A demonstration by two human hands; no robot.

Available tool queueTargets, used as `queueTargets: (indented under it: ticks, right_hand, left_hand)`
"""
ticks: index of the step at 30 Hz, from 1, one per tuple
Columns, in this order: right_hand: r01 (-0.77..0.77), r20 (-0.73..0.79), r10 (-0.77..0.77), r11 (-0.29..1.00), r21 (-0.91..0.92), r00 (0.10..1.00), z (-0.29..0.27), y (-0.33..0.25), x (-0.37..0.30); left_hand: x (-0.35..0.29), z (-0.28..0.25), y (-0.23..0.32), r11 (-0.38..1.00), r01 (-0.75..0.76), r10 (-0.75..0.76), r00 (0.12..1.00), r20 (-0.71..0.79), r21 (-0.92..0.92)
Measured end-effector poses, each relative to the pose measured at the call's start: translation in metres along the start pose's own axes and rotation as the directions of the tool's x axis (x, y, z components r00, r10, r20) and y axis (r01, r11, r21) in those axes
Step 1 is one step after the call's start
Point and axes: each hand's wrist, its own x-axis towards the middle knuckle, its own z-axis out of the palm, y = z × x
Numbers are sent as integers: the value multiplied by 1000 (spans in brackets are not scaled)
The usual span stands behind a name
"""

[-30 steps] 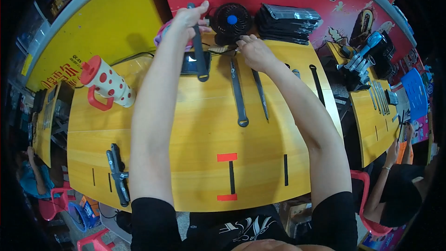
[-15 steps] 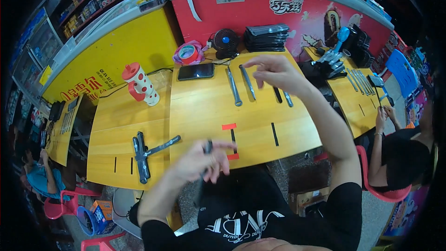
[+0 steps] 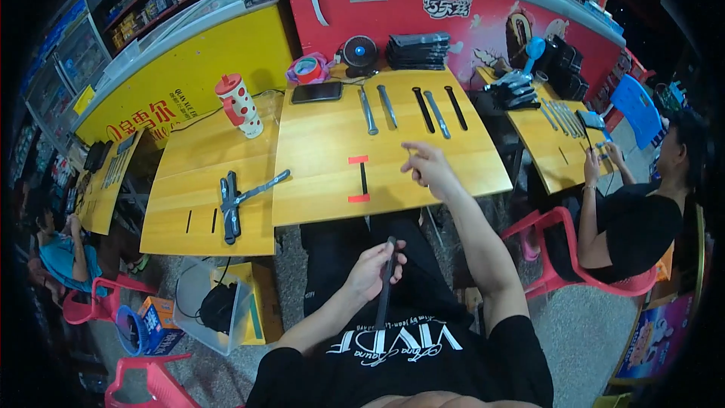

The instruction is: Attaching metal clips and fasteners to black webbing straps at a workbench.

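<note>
My left hand (image 3: 370,270) is closed around a long, narrow dark strap (image 3: 384,291), held upright in front of my shirt, below the table's front edge. Over the front right of the table my right hand (image 3: 430,170) is open, fingers apart, nothing seen in it. To its left a thin black strip (image 3: 363,179) lies on the tabletop between two red tape pieces (image 3: 358,159). Farther back several straps lie in a row: a grey strap (image 3: 387,106), a black strap (image 3: 424,110) and a blue-grey strap (image 3: 436,115) among them. More dark straps (image 3: 230,208) lie crossed at the left.
A phone (image 3: 317,92), pink-wrapped tape roll (image 3: 307,69), small fan (image 3: 358,54) and stack of black packages (image 3: 418,51) stand along the back. A red-dotted tumbler (image 3: 240,106) is at left. Co-workers sit at both sides, one on a red chair (image 3: 559,219).
My left hand has drawn back from over the table to my lap with the dark strap. My right hand has come nearer from above the strap row. The view has shifted.
</note>
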Motion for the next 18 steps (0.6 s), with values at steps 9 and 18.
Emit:
queueTargets:
  ticks: [9, 18]
  right_hand:
    - [110, 247, -77, 986, -123, 966, 18, 28, -121]
    - [201, 115, -180, 956, -216, 977, 48, 39, -153]
  left_hand:
    - [-21, 5, 44, 952, -248, 258, 966, -35, 179]
    - [-19, 4, 33, 978, -169, 171, 985, -8, 118]
